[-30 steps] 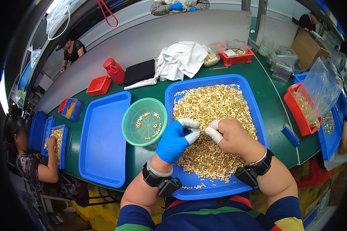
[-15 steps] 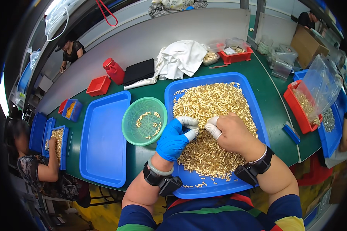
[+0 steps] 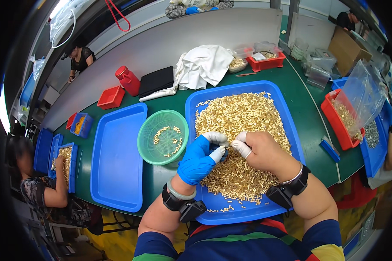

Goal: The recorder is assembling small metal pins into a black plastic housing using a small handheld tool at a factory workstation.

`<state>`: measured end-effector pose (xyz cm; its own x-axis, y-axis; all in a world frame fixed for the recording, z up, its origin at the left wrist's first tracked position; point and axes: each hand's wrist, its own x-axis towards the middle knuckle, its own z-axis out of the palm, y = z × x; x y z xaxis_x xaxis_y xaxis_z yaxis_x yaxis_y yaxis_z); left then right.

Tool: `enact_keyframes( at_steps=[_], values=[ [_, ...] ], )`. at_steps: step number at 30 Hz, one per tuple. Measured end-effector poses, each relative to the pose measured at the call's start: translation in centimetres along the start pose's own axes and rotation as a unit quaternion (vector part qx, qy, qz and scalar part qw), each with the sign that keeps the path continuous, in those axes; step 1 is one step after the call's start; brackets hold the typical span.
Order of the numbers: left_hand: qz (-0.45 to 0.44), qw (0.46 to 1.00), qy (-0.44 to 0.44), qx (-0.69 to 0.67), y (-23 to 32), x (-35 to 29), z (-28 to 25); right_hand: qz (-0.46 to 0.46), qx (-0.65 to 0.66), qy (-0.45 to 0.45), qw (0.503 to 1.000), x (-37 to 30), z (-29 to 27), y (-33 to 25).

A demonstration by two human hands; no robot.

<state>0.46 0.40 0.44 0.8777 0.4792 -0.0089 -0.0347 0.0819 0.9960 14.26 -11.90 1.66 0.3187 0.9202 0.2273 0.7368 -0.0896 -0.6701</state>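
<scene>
Pieces of dumbbell-shaped, gold-coloured hardware [image 3: 239, 114] lie heaped in our blue tray [image 3: 248, 214]. Above them, our blue-gloved left hand [image 3: 197, 160] and our right hand [image 3: 263, 150], both wearing white finger cots [image 3: 241, 149], pinch just beside each other; we cannot tell whether either grip closes on a piece. Left of the tray, a green colander [image 3: 165, 121] holds more.
</scene>
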Motion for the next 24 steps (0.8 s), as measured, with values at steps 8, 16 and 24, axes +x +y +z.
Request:
enact_keyframes(
  at_steps=[8, 16, 24],
  values=[
    [0.015, 0.999, 0.03, -0.024, 0.0, -0.1, 0.4, -0.017, 0.001, 0.024, 1.0, 0.0, 0.0, 0.1],
    [-0.012, 0.997, 0.016, -0.069, -0.1, -0.2, 0.2, -0.019, 0.117, 0.022, 0.993, -0.1, 0.0, 0.3],
    [-0.035, 0.997, 0.05, -0.054, -0.3, 0.1, 0.2, 0.0, 0.057, -0.031, 0.998, -0.2, -0.7, -0.4]
  ],
)
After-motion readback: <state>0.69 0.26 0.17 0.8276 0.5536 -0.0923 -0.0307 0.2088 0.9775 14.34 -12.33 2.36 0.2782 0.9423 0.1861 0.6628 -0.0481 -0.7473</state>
